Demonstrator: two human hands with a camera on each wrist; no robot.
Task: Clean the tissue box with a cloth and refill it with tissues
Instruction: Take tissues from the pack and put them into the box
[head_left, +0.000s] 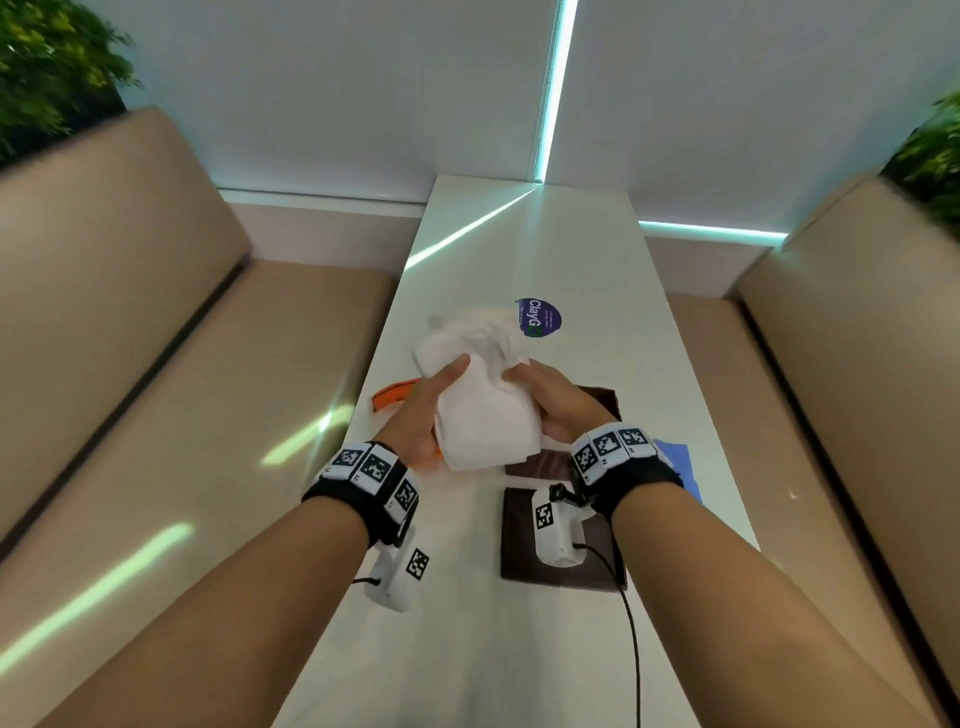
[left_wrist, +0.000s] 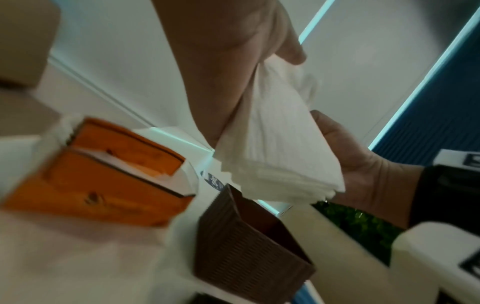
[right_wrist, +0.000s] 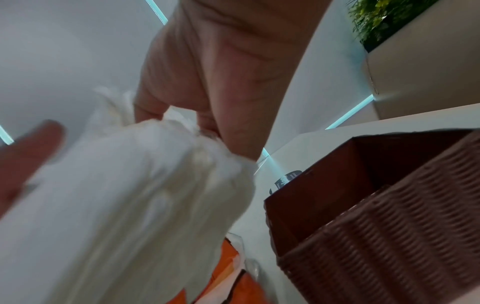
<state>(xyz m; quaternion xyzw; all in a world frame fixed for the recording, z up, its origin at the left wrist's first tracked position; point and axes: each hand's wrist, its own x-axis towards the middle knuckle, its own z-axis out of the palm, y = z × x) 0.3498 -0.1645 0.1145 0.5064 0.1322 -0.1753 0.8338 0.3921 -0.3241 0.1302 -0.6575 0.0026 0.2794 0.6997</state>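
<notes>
1. Both hands hold the stack of tissues (head_left: 480, 410) in the air above the table (head_left: 587, 260). The left hand (head_left: 415, 415) wraps its thumb over one side, and the right hand (head_left: 553, 402) curls its fingers round the other side and the crumpled far end.
2. The brown tissue box (left_wrist: 249, 242) stands open just beside and below the stack, on the right-hand side. Its lid (head_left: 561, 540) lies nearer the person, under the right wrist.
3. The step in hand looks like loading the stack into the box. To do it well, square the loose, ruffled end first so the sheets sit flush.
4. Turn the stack so its long side matches the box opening, then lower it flat rather than corner first.
5. Keep the grip light; a hard squeeze would likely crease the sheets and bulge the middle.
6. The orange tissue packet (left_wrist: 103, 174) lies torn open on the left, and the blue cloth (head_left: 680, 462) sits at the right edge, well clear of the box.
</notes>
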